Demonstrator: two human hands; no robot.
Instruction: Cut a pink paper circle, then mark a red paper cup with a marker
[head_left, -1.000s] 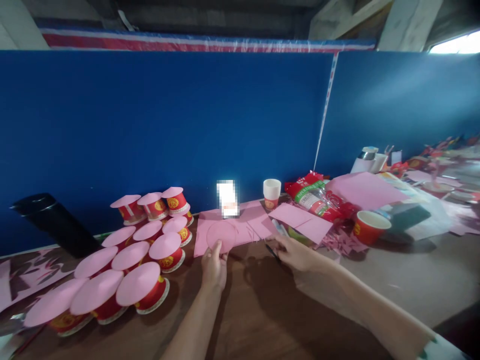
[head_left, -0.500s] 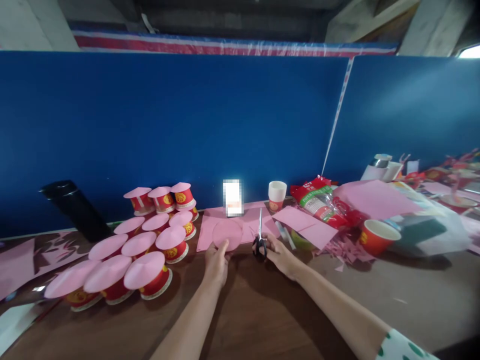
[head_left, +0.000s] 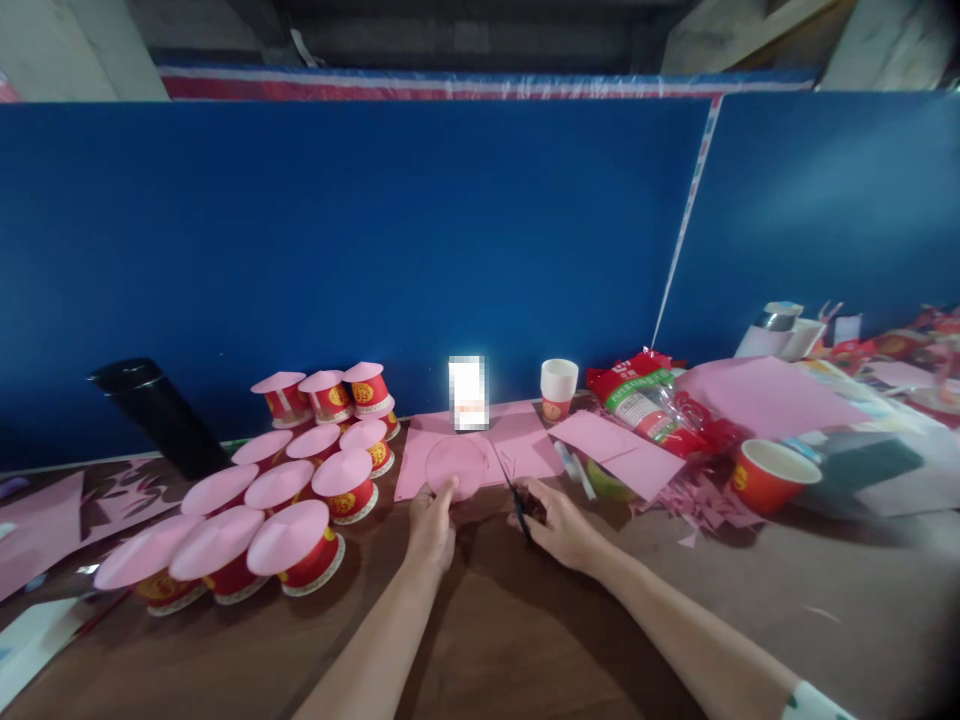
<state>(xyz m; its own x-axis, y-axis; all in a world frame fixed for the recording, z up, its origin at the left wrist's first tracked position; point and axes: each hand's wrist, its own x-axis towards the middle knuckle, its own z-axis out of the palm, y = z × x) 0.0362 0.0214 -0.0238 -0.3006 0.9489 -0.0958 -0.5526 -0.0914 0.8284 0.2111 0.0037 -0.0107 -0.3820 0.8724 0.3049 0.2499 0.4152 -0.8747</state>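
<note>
Between the thumb and fingers of my left hand (head_left: pixel 433 522) is the near edge of a round pink paper disc (head_left: pixel 456 464). My right hand (head_left: pixel 556 522) is closed on the black handles of a pair of scissors (head_left: pixel 519 505), whose thin blades point up and left, apart from the disc. Larger pink paper sheets (head_left: pixel 417 452) lie flat behind both hands. To the left stand several red paper cups with pink cone tops (head_left: pixel 289 540), grouped in rows.
A black bottle (head_left: pixel 161 415) leans at the left. Beyond my right hand are a white-and-red paper cup (head_left: pixel 559 388), a red plastic packet (head_left: pixel 637 400), pink paper scraps (head_left: pixel 701 498) and a red cup (head_left: pixel 772 475). A blue partition (head_left: pixel 420 230) rises behind the table.
The scissors have turned in my right hand, their blades swinging from upright toward the left. My left hand keeps its hold on the disc. The whole view has shifted slightly.
</note>
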